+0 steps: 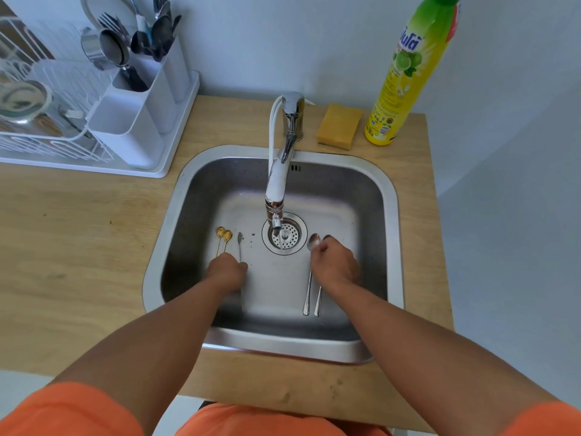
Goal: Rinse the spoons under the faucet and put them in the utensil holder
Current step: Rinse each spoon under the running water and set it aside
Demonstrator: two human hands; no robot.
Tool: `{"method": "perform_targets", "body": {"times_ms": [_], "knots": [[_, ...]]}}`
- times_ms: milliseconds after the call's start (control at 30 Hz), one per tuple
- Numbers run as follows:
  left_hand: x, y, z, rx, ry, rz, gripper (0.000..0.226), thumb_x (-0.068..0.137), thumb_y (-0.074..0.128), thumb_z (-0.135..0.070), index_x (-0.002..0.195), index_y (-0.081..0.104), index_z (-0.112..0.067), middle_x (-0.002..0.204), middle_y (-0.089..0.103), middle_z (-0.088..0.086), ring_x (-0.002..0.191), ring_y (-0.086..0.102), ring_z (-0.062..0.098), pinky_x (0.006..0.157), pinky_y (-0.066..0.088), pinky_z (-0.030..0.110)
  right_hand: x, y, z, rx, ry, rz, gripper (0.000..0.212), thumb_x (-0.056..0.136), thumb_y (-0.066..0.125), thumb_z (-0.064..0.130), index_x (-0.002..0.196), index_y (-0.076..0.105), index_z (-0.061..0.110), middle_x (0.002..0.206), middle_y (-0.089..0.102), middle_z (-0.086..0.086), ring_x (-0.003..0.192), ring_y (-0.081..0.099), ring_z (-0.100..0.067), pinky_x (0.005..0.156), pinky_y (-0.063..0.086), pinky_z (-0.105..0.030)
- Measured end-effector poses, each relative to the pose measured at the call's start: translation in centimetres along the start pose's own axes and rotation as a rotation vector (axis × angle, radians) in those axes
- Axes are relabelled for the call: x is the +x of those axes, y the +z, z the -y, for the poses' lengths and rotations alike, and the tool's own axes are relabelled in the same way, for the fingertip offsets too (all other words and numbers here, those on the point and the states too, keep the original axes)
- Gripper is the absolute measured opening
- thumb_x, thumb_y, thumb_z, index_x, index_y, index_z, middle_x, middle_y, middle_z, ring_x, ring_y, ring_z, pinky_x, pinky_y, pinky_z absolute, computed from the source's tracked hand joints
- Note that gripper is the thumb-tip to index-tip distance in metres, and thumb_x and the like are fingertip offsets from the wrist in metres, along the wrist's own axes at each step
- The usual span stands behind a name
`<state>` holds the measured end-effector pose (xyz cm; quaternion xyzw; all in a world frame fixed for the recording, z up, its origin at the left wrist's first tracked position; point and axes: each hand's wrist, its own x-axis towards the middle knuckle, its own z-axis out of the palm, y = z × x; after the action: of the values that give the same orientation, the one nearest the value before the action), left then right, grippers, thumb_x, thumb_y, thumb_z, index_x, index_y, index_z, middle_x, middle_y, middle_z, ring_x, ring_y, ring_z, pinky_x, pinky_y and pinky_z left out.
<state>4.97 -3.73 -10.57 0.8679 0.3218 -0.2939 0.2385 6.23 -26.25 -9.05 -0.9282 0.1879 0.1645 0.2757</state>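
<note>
While both hands reach into sink, R hand covers silver spoons.

Five spoons (two gold), one sponge

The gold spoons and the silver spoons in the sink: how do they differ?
The gold spoons are yellow-gold with small bowls and thin stems; the silver spoons are grey steel with bigger bowls and thicker handles. The gold spoons lie left of the drain under the left hand; the silver spoons lie right of it under the right hand. Both pairs lie flat on the sink floor, side by side, bowls toward the faucet.
</note>
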Motion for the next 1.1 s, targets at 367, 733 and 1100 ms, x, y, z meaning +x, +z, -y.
{"method": "perform_targets", "body": {"times_ms": [367,733,1100], "knots": [[-4.8,-0.3,-1.9,-0.588,0.015,0.574,0.022,0.100,0.062,-0.030,0.092,0.068,-0.011,0.070,0.058,0.002,0.056,0.047,0.010,0.045,0.036,0.021,-0.5,0.7,4.5,0.419,0.045,0.516,0.020,0.094,0.069,0.035,0.087,0.076,0.018,0.090,0.075,-0.002,0.069,0.057,-0.019,0.050,0.040,-0.026],[-4.1,-1.1,-4.0,-0.640,0.115,0.376,0.029,0.103,0.055,-0.043,0.113,0.069,-0.021,0.107,0.077,-0.002,0.083,0.062,0.017,0.057,0.052,0.028,-0.9,0.0,3.8,0.403,0.013,0.438,0.016,0.089,0.074,0.026,0.077,0.078,0.017,0.086,0.079,-0.007,0.056,0.053,-0.007,0.050,0.036,-0.022],[-4.3,1.5,-6.2,-0.876,0.029,0.141,0.027,0.091,0.075,-0.044,0.091,0.078,-0.017,0.079,0.080,-0.001,0.069,0.072,0.011,0.056,0.051,0.029,-1.6,-0.3,2.6,0.379,-0.088,0.387,0.029,0.093,0.071,0.028,0.065,0.077,0.020,0.066,0.073,0.005,0.059,0.060,-0.007,0.060,0.046,-0.024]]}}
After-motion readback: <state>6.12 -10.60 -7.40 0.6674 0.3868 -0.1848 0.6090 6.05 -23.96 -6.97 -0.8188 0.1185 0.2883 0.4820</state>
